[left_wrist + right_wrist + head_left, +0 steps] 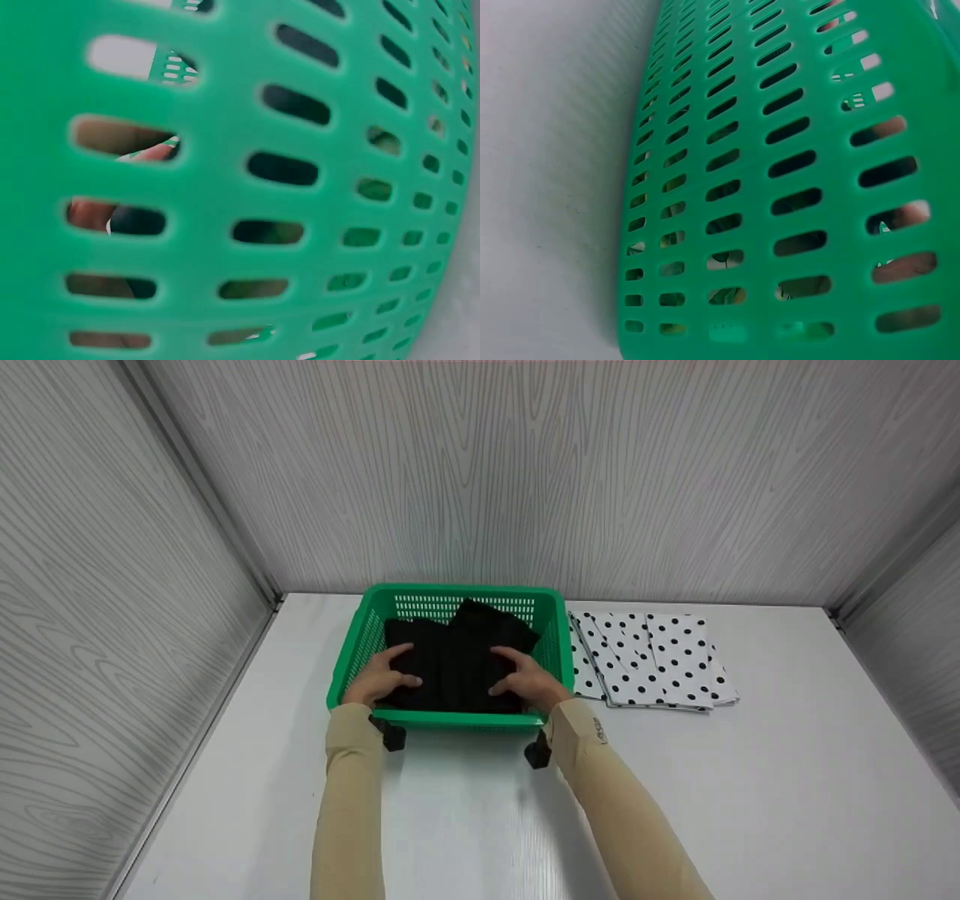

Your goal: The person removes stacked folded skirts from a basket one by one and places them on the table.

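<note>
A black folded cloth [454, 671] lies in a green slotted plastic basket [465, 720], with another dark cloth part [491, 622] angled up behind its right side. My left hand [377, 677] reaches over the front left of the basket, thumb and forefinger spread on the cloth's left side. Mirroring it, my right hand [527, 681] rests its spread thumb and forefinger on the right side. The other fingers are mostly hidden. In the left wrist view the basket wall [217, 195] fills most of the picture; bits of hand and dark cloth show through the slots. The basket wall [757, 195] likewise covers the right wrist view.
White cloths with black dots [652, 664] lie folded and overlapping on the white table [787, 780], close to the basket's right side. A grey wood-grain wall [487, 472] stands right behind the basket, and a side wall [112, 622] rises at the left.
</note>
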Motion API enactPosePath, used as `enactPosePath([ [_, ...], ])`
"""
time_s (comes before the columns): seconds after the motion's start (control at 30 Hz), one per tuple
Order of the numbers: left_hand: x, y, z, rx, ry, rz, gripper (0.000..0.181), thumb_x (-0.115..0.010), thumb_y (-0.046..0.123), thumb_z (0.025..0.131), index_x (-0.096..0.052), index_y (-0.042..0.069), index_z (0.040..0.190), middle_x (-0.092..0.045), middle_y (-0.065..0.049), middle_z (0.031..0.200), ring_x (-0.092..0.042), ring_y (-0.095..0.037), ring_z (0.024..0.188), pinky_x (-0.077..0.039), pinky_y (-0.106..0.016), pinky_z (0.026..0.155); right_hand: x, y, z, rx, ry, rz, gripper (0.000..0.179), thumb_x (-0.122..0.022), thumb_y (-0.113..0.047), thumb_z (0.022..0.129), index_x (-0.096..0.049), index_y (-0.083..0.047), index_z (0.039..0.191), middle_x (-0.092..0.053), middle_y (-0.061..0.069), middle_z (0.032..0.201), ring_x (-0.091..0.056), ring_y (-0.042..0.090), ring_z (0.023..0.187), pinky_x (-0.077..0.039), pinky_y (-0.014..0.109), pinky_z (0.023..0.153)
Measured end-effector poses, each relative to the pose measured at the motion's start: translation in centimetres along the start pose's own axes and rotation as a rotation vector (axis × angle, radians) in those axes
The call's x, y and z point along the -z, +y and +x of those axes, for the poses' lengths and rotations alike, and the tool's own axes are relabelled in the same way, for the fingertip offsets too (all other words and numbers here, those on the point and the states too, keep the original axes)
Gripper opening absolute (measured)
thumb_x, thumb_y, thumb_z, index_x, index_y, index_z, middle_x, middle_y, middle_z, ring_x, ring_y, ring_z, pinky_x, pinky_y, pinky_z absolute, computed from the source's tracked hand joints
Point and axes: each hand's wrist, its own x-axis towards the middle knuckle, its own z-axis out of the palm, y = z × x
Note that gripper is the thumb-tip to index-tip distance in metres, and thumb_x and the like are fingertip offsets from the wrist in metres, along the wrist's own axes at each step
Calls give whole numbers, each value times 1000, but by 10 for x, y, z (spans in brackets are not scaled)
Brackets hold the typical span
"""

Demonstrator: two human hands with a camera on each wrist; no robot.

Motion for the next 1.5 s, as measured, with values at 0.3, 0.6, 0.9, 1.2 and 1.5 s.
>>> enactPosePath([
  [0.3,1,-1,-1,-26,-26,4,77,-68,7,91,-31,2,158,-19,-27,163,-18,-43,149,-25,-56,116,2,1,2,-27,1,-11,83,-64,9,86,-36,-19,159,-16,16,165,-30,34,142,-32,50,115],
  [0.6,3,-2,0,-59,37,-108,76,-66,4,90,-31,1,158,-17,-24,164,-17,-39,150,-23,-54,118,7,-1,3,-10,28,125,81,-61,9,87,-36,-17,159,-21,18,162,-34,33,139,-36,47,112],
  [0.9,0,1,3,-45,115,-115,80,-66,1,90,-26,2,159,-14,-22,166,-13,-38,151,-22,-51,119,7,-5,1,-33,27,185,80,-61,7,88,-36,-18,159,-24,18,161,-36,34,139,-38,49,111],
  [1.2,-3,-2,0,-71,124,-78,61,-62,-3,92,-44,-1,150,-26,-25,161,-25,-40,147,-30,-53,115,8,-3,1,-61,25,165,78,-64,1,90,-35,-20,159,-19,16,164,-31,33,145,-35,52,112],
  [1.5,-5,-2,-2,-98,122,-78,60,-60,-8,92,-46,0,150,-27,-22,162,-25,-38,147,-32,-51,114,7,-2,0,-54,18,190,78,-62,3,90,-34,-18,160,-21,18,163,-32,34,144,-36,52,112],
])
